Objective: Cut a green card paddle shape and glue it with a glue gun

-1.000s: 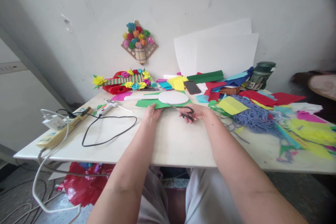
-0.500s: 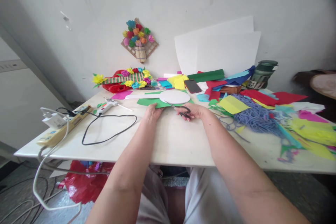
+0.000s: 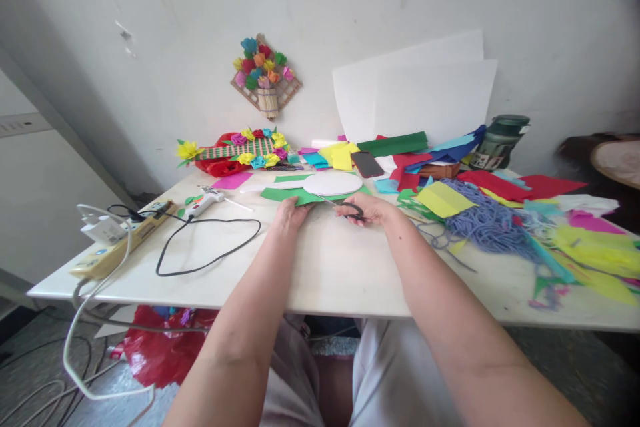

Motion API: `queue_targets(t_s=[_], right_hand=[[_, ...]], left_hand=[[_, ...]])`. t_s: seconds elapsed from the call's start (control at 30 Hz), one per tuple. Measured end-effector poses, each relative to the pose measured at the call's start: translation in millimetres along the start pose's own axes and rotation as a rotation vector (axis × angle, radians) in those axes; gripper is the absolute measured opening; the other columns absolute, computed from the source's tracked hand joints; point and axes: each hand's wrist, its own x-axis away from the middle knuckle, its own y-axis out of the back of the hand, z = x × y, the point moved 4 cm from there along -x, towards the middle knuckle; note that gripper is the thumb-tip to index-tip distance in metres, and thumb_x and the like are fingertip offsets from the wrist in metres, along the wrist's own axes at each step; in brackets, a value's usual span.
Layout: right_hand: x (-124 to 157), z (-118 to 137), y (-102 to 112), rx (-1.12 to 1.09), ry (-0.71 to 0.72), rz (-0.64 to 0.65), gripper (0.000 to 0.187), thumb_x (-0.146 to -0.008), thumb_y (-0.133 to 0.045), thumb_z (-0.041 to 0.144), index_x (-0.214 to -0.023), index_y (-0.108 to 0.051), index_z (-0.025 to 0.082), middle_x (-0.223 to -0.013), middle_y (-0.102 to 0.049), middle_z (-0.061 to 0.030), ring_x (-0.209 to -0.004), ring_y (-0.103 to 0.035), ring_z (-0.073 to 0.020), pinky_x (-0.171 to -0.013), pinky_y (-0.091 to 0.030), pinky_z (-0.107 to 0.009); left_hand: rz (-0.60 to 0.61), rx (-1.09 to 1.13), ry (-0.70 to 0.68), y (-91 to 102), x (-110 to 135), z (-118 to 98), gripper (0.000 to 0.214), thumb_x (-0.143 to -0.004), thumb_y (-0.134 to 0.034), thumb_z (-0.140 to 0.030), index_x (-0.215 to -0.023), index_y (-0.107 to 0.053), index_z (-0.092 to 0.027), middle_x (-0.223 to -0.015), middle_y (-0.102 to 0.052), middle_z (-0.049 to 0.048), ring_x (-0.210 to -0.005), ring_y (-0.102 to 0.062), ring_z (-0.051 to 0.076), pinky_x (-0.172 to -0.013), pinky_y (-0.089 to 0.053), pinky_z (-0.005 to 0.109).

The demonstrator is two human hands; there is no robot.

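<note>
A sheet of green paper lies near the middle of the table. On it rests a white paddle-shaped cutout, its round head to the right and its narrow handle to the left. My left hand pinches the near edge of the green paper, thumb on top. In my right hand is a pair of black-handled scissors, fingers closed round the loops. Their blades point left at the paper's near edge, just below the round head. Whether the blade tips are on the paper is hard to tell.
At left are a hot glue gun, its black cord and a power strip. Blue yarn and coloured paper scraps cover the right side. A phone and a dark green jar stand farther back, near a flower-trimmed guitar shape.
The scissor handles have drawn closer together, and my right hand has shifted slightly. My left hand stays at the green paper's near edge.
</note>
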Motion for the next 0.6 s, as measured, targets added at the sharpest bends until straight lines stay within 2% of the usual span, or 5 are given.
queue_targets(t_s=[0.27,0.43,0.6], right_hand=[[-3.7,-3.1,2.0,0.036,-0.025,-0.066,0.034,-0.062,-0.073,0.041,-0.058,-0.054,0.013,-0.036,-0.045,0.0038,-0.030,-0.035,-0.0032,-0.026,-0.027,-0.015],[3.0,1.0,-1.3,0.020,-0.045,-0.059,0.039,-0.061,-0.073,0.043,-0.054,-0.047,0.015,-0.037,-0.045,0.0037,-0.030,-0.037,-0.0029,-0.027,-0.029,-0.014],[1.7,-1.2,-1.8,0.021,-0.080,-0.024,0.039,-0.066,-0.067,0.050,-0.070,-0.055,0.013,-0.043,-0.052,0.0020,-0.032,-0.042,-0.0039,-0.027,-0.030,-0.013]], left_hand=[[0.005,0.013,-0.035,-2.0,2.5,-1.4,0.047,-0.086,-0.025,-0.005,-0.130,-0.037,-0.017,-0.126,-0.052,0.0115,-0.115,-0.049,0.027,-0.089,-0.047,0.045],[0.014,0.025,-0.058,-1.9,1.9,-2.2,0.047,-0.086,-0.025,-0.004,-0.130,-0.037,-0.016,-0.128,-0.049,0.0107,-0.118,-0.046,0.027,-0.090,-0.046,0.046],[0.034,0.005,-0.034,-2.1,1.3,0.4,0.047,-0.086,-0.023,-0.004,-0.131,-0.035,-0.015,-0.130,-0.047,0.0119,-0.117,-0.046,0.029,-0.090,-0.044,0.050]])
